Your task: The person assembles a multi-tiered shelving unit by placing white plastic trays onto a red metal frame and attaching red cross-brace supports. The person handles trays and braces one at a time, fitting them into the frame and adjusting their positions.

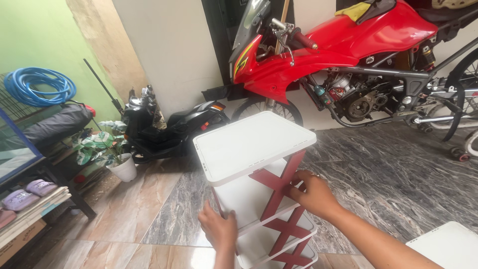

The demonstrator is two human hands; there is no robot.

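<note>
Here, a white tiered plastic rack (251, 149) with red X-shaped side braces (279, 184) stands on the marble-patterned floor (378, 164), directly below the camera. The left hand (219, 230) grips the near left edge of the second tier, its fingers (226, 215) curled together over the rim beside a red upright. The right hand (312, 194) rests against the rack's right side; its fingers (295, 183) are bent and closed on the upper red cross-brace, just beneath the top shelf. The top shelf lies flat and bare above both sets of fingers; further tiers descend below them toward the bottom edge of the view.

Beyond the fingers, against the white wall, stands a red motorcycle (348, 55); to its left, farther from the left fingers, a small black toy motorcycle (164, 124) stands beside a white pot holding a leafy plant (112, 154). A coiled blue hose (37, 87) hangs at the far left before a green wall, above a low shelf carrying purple slippers (27, 194). Near the right forearm, at the lower right corner, part of another white panel (448, 246) is visible.
</note>
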